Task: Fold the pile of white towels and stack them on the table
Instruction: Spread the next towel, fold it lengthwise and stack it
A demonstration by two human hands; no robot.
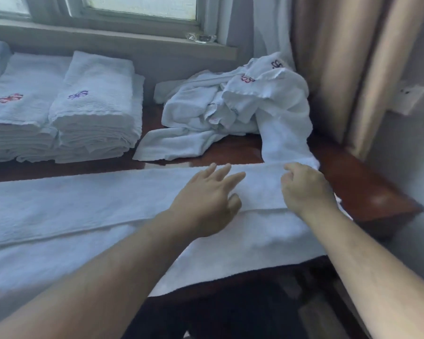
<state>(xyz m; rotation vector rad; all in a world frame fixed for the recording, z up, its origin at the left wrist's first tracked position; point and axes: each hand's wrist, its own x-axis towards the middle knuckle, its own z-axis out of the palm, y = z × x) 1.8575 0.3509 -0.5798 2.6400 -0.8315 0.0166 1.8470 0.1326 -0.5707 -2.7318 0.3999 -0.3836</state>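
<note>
I see one white towel (83, 204) spread flat across the lower half of the frame, long side running left to right, its far half folded over onto the near half so a fold edge runs across the middle. The near edge hangs off the dark red worktop (367, 187). Left hand (207, 203) lies on the towel at centre, fingers straight and spread, palm down, pressing the upper layer. Right hand (304, 187), just beside it to the right, has fingers curled and pinches the towel's far right corner area; exact grip point partly hidden by the knuckles. Unfolded pile of white towels (233, 111) sits crumpled at upper centre-right, some with red and purple embroidery, one tail of it drooping down to touch the spread towel near my right hand. Folded stacks (93, 113) sit at upper left: two stacks side by side, the right one with a purple mark on top, the left one with a red mark. Window sill (108, 35) along the top, beige curtain (348, 69) at upper right.
</note>
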